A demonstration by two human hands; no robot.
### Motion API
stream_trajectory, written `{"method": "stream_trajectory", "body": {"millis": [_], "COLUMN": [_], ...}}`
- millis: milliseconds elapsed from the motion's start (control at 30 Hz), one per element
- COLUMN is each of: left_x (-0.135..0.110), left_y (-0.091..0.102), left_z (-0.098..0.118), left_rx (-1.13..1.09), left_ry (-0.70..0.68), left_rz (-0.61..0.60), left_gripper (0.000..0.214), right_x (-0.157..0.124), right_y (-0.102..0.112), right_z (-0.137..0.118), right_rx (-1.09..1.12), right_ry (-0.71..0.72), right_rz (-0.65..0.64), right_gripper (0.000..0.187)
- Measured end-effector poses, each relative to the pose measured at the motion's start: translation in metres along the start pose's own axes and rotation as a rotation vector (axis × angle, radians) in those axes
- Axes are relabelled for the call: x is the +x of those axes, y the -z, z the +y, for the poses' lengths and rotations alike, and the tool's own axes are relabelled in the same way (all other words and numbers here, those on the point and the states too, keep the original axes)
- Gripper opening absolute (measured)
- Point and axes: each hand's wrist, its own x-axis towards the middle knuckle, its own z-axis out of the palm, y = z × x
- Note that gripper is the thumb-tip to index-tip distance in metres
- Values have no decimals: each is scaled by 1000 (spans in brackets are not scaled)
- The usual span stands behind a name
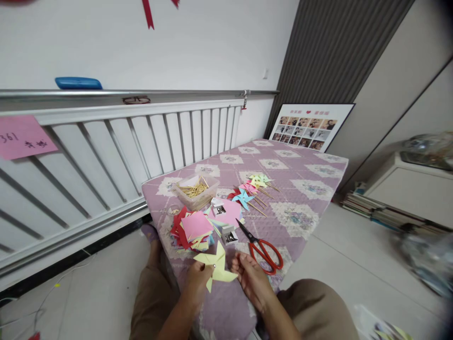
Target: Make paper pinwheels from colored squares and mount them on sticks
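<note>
A pale yellow paper pinwheel (220,270) with a small metal fastener at its centre is pinched in my left hand (197,279), near the front end of the table. My right hand (252,278) is just right of the pinwheel, palm turned up, fingers loosely curled and apart. Its fingertips are close to the right blade's tip; I cannot tell whether they touch. Beyond the hands is a small white box (229,236) of metal fasteners. Red-handled scissors (264,251) lie right of it, blades pointing away. A stack of coloured paper squares (197,225) sits to the left.
A plastic tub (189,200) of wooden sticks stands behind the paper, near a second fastener box (219,209). Several finished pinwheels on sticks (243,199) lie farther back. A white radiator (155,137) runs along the left; a photo board (311,126) leans beyond the table (262,283).
</note>
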Motion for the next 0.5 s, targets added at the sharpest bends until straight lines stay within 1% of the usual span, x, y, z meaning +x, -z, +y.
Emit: {"method": "stream_trajectory", "body": {"millis": [67, 133, 200, 300, 400, 500], "left_x": [3, 6, 9, 14, 23, 36], "left_y": [-3, -6, -7, -7, -6, -7], "left_z": [2, 7, 13, 19, 15, 5], "left_rx": [55, 86, 134, 222, 239, 299], "left_ry": [-22, -72, -113, -119, -127, -105], "left_rz": [-45, -77, -76, -81, -126, -72], "left_gripper": [18, 17, 17, 16, 16, 17], "right_x": [1, 2, 3, 5, 11, 21], "right_y": [1, 2, 3, 6, 12, 17], "right_z": [0, 0, 0, 2, 5, 1], "right_rx": [5, 5, 10, 15, -16, -100], "right_ry": [-7, -5, 0, -4, -9, 35], "right_rz": [-3, -6, 0, 48, 131, 126], "right_gripper": [38, 38, 37, 39, 43, 43]}}
